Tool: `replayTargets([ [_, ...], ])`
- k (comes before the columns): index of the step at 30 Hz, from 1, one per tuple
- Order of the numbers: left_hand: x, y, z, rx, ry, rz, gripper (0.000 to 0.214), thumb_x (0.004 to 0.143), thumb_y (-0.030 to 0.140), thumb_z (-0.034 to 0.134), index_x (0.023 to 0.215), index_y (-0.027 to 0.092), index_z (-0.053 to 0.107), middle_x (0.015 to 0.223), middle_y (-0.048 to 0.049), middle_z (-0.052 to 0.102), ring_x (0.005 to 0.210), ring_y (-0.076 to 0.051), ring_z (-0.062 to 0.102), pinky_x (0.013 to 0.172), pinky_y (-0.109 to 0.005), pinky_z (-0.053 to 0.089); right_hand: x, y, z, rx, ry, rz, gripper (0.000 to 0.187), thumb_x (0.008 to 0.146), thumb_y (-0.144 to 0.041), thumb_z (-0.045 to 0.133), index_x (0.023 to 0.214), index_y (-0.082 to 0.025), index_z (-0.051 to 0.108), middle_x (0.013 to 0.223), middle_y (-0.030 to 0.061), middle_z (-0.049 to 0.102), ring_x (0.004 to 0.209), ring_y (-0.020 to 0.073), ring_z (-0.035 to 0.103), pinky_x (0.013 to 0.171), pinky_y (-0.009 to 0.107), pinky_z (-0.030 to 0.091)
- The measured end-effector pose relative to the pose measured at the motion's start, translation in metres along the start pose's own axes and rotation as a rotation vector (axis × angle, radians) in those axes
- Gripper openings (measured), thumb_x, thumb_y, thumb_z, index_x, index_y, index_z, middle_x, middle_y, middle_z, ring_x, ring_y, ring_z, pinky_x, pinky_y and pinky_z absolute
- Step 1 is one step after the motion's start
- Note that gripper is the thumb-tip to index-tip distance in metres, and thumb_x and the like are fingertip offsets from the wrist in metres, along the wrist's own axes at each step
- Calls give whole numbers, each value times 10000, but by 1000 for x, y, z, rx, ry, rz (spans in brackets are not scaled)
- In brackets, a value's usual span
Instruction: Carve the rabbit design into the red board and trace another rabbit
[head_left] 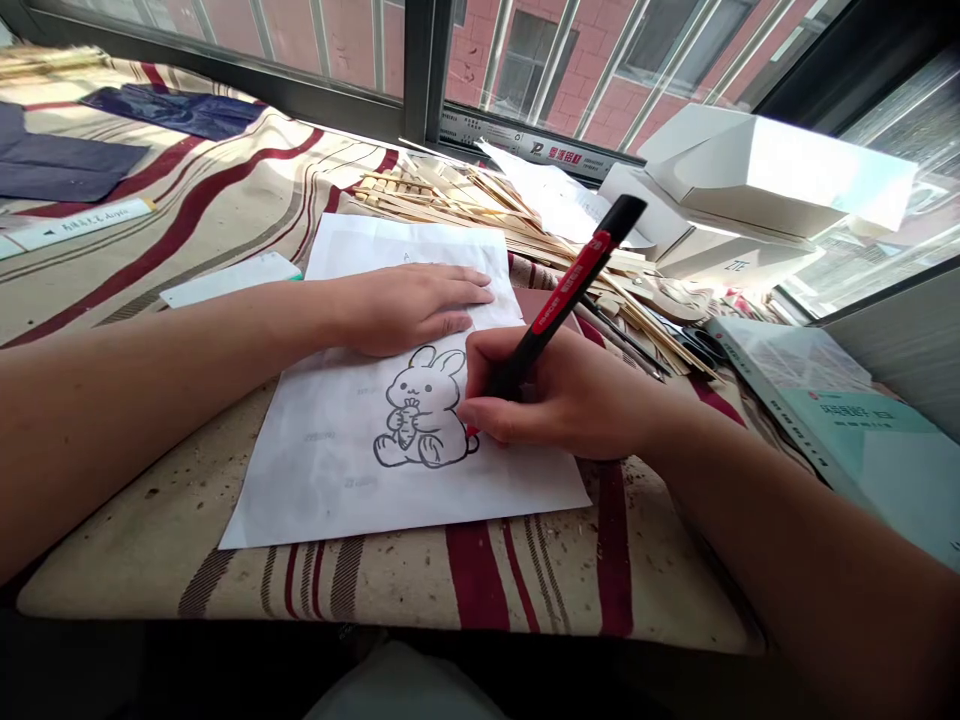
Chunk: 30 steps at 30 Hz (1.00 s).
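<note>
Marker (567, 294), black and red, slants in the right hand (562, 400).

Wooden strips (427, 197), white box (772, 180), green-and-white book (855, 430)

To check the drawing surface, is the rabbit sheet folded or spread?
Spread: the sheet lies open on the striped cloth, its four corners showing, the left hand resting across its upper part.
</note>
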<state>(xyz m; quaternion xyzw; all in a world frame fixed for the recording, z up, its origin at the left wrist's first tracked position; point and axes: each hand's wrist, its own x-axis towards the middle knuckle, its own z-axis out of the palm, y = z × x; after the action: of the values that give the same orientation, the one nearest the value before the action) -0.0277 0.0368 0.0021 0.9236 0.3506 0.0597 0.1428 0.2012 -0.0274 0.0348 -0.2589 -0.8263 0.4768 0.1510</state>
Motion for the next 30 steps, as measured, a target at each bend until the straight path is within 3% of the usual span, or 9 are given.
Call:
replayTargets([
  [8, 0, 0, 1, -3, 8, 4, 608, 1097, 467, 333, 1510, 165, 661, 1726, -135, 553, 1586, -283, 507, 1364, -429, 309, 0, -3, 0, -65, -3, -11, 200, 933, -237, 724, 786, -207, 592, 677, -57, 608, 644, 98, 547, 598, 248, 440],
  [15, 2, 2, -1, -3, 0, -1, 624, 1103, 449, 342, 1556, 142, 640, 1751, -142, 527, 1620, -296, 470, 1376, -427, 290, -3, -4, 0, -10, -56, 17, 185, 914, -171, 780, 809, -190, 629, 697, -52, 674, 626, 82, 567, 564, 217, 455],
  [23, 1, 4, 2, 26, 25, 17, 668, 1097, 466, 320, 1629, 155, 578, 1796, -128, 473, 1669, -259, 416, 1394, -412, 269, -3, -3, -2, 60, -67, -53, 241, 954, -267, 856, 835, -190, 662, 691, -43, 703, 613, 88, 629, 575, 229, 493],
  [25, 1, 9, -6, 89, 65, 11, 714, 1070, 476, 351, 1673, 141, 533, 1813, -133, 443, 1688, -274, 388, 1402, -423, 258, -4, -1, -7, 108, 28, -118, 269, 999, -368, 830, 879, -203, 655, 672, -46, 692, 577, 94, 630, 558, 247, 490],
  [27, -7, 12, -20, 170, 109, -17, 744, 1055, 513, 385, 1696, 156, 509, 1805, -125, 455, 1683, -307, 398, 1400, -464, 270, -5, 3, -14, 44, 206, -145, 263, 1074, -438, 715, 949, -214, 661, 667, -38, 689, 565, 109, 644, 567, 273, 498],
  [30, -46, 13, -39, 253, 99, -204, 785, 1055, 676, 404, 1700, 242, 514, 1739, -82, 544, 1631, -382, 477, 1359, -595, 342, -7, 12, -27, -338, 472, -58, 196, 1097, -339, 583, 1075, -205, 724, 798, 33, 779, 711, 180, 749, 698, 340, 548],
])
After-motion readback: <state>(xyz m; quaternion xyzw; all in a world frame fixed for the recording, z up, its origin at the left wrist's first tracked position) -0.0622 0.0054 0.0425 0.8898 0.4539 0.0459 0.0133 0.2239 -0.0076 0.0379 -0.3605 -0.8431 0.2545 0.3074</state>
